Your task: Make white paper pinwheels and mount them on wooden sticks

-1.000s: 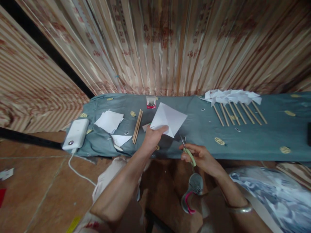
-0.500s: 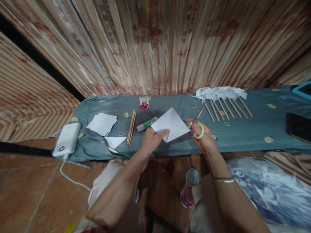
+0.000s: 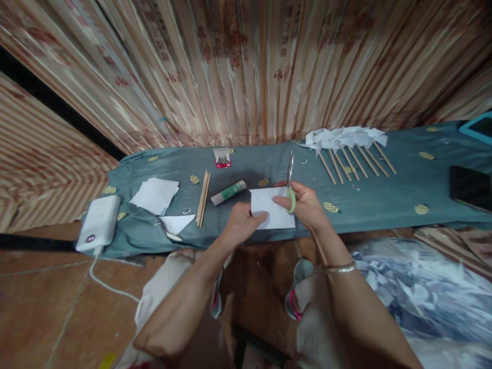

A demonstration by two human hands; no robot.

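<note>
A white square of paper [image 3: 273,215] is held level above the front edge of the cloth-covered table. My left hand [image 3: 244,223] pinches its left side, thumb on top. My right hand [image 3: 305,202] grips light-green-handled scissors [image 3: 291,197], blades pointing up and away, and its thumb also presses on the paper's right side. Just beyond my left hand lies a green and white glue stick [image 3: 228,192]. Several thin wooden sticks [image 3: 203,199] rest left of it. Farther left are a stack of white paper squares [image 3: 156,196] and a folded paper piece [image 3: 177,223].
Pinwheel-like paper pieces on sticks [image 3: 346,138] lie at the back right. An open red box of small metal bits [image 3: 222,159] stands near the curtain. A white power bank [image 3: 99,221] sits at the left end, a black phone [image 3: 471,187] at the right. A plastic bag of paper [image 3: 426,287] is below.
The paper has turned from a diamond to a square-on position. My right hand has moved left onto it, with the scissors now pointing straight up. The view has shifted slightly.
</note>
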